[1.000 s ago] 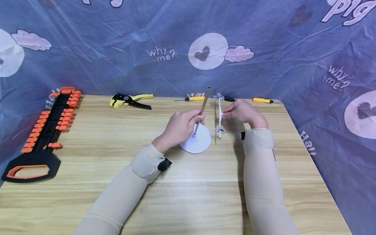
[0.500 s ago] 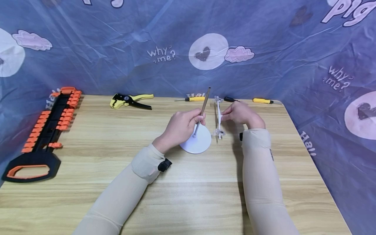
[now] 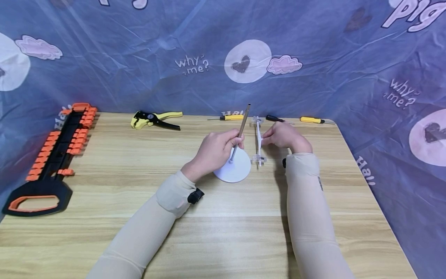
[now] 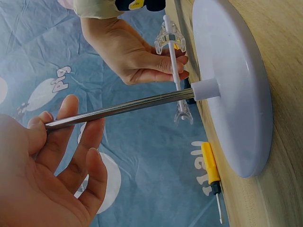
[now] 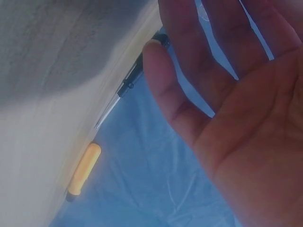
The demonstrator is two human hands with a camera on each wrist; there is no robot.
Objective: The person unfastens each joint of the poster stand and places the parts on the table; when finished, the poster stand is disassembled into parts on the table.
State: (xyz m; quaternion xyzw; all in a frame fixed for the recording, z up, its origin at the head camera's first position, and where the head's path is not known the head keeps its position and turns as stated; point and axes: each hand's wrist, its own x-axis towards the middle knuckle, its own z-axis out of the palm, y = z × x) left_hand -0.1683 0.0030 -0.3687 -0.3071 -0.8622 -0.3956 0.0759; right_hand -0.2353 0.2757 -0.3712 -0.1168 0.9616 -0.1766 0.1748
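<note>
In the head view my left hand (image 3: pixel 212 151) pinches a slim metal rod (image 3: pixel 244 118) between thumb and fingers. The rod rises at a slant from a round white base (image 3: pixel 231 172) on the table; the left wrist view shows its lower end set in the base's short white collar (image 4: pixel 207 89). To the right of the base, my right hand (image 3: pixel 286 136) pinches a thin white bar (image 3: pixel 259 131) at its middle. Clear plastic clips (image 4: pixel 171 39) sit at both ends of the bar. In the right wrist view, that grip is hidden behind the palm.
Along the back edge lie a yellow-and-black wire stripper (image 3: pixel 155 119), a yellow screwdriver (image 3: pixel 233 117), a black screwdriver (image 3: pixel 273 117) and another yellow screwdriver (image 3: pixel 311 119). On the left is a long black rack (image 3: pixel 64 135) with orange clips and a looped handle (image 3: pixel 64 195).
My right hand has shifted slightly left and nearer with the white bar. My left hand, the rod and the base have stayed in place.
</note>
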